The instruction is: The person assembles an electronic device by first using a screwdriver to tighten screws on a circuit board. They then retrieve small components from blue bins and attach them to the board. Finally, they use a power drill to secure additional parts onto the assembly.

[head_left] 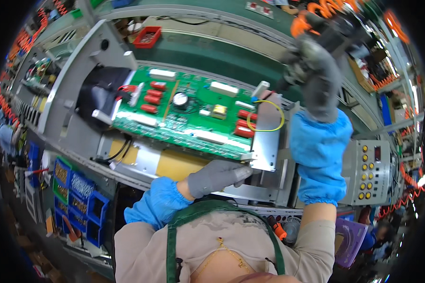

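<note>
A green circuit board (193, 111) with red and white components lies in a grey metal chassis (73, 94). At its right end is a silver metal plate (265, 153), with a yellow wire loop (282, 118) over it. My left hand (217, 178), in a grey glove, lies along the board's front side. Its fingers are stretched out, with the tips at the plate's lower corner. Raised above the far right of the chassis, my gloved right hand (314, 70) is blurred. Its fingers look curled around something dark, beside an orange coiled hose (301, 24); what it is cannot be made out.
A red tray (147, 37) of small parts sits beyond the board. Blue bins (82, 185) with small hardware stand at the lower left. To the right is a control box (367, 172) with yellow buttons. An orange-and-black tool (277, 228) sits close to my body.
</note>
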### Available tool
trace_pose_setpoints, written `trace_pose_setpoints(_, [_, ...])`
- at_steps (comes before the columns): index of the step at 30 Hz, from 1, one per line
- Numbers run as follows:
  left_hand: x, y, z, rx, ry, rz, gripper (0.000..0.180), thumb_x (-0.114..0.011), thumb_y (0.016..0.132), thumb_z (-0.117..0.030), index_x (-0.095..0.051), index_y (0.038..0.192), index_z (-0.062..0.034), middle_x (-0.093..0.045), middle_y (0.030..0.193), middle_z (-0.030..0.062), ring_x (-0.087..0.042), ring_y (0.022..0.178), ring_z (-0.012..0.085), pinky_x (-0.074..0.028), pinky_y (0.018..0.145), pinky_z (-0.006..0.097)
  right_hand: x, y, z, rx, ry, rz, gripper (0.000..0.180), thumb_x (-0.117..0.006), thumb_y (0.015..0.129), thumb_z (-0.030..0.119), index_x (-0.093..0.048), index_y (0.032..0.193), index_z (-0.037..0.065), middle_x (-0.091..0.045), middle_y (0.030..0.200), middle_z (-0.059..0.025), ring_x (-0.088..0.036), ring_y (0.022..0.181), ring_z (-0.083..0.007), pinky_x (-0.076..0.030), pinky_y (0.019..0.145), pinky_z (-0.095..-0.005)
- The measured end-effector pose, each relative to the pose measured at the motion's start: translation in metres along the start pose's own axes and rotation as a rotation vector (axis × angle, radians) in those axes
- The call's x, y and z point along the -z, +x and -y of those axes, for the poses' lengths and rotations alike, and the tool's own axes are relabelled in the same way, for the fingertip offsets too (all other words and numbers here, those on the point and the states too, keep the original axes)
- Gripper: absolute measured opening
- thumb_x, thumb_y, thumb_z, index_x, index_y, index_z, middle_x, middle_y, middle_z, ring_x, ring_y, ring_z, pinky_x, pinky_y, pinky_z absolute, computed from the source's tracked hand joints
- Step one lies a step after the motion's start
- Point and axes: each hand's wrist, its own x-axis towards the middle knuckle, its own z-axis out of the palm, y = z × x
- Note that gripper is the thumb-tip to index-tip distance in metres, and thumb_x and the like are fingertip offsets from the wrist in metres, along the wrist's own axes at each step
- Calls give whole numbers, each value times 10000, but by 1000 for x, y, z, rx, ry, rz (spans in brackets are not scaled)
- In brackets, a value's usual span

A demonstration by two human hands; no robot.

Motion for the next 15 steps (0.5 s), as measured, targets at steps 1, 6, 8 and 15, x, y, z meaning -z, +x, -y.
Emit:
trace_pose_setpoints(1, [-1, -3, -4, -56, 59, -28, 448, -502, 928, -457, -661, 1001, -44, -548, 768, 7, -477, 720, 85, -411, 639, 256, 15, -7, 2, -80, 38, -2, 354, -573, 861, 242, -552, 1115, -4, -622, 792, -135, -496, 528, -112, -384, 456, -256])
trace_pose_setpoints(6, [22, -26, 6, -214, 182, -55, 442, -546, 915, -359, -615, 1156, 5, -625, 889, 60, -559, 819, 142, -457, 750, 288, 116, -125, 41, 315, -117, -167, 484, -519, 913, 272, -431, 1285, -26, -565, 915, -77, -521, 674, -127, -434, 605, -264])
trace_pose_setpoints(8, [41, -55, 17, -245, 227, -233, 413, -574, 898, -313, -623, 1135, 21, -663, 1048, 126, -602, 966, 205, -460, 851, 323, 129, -169, 77, 168, 260, 48, 523, -518, 911, 254, -367, 1310, -48, -531, 909, -84, -533, 726, -131, -476, 759, -270])
trace_pose_setpoints(15, [58, -132, 18, -280, 199, -787, 366, -534, 884, -267, -643, 1084, 19, -651, 991, 104, -587, 910, 145, -454, 821, 280, 168, -362, 37, -581, 215, -201, 405, -635, 809, 177, -531, 1170, 25, -646, 940, -158, -638, 751, -231, -547, 659, -326])
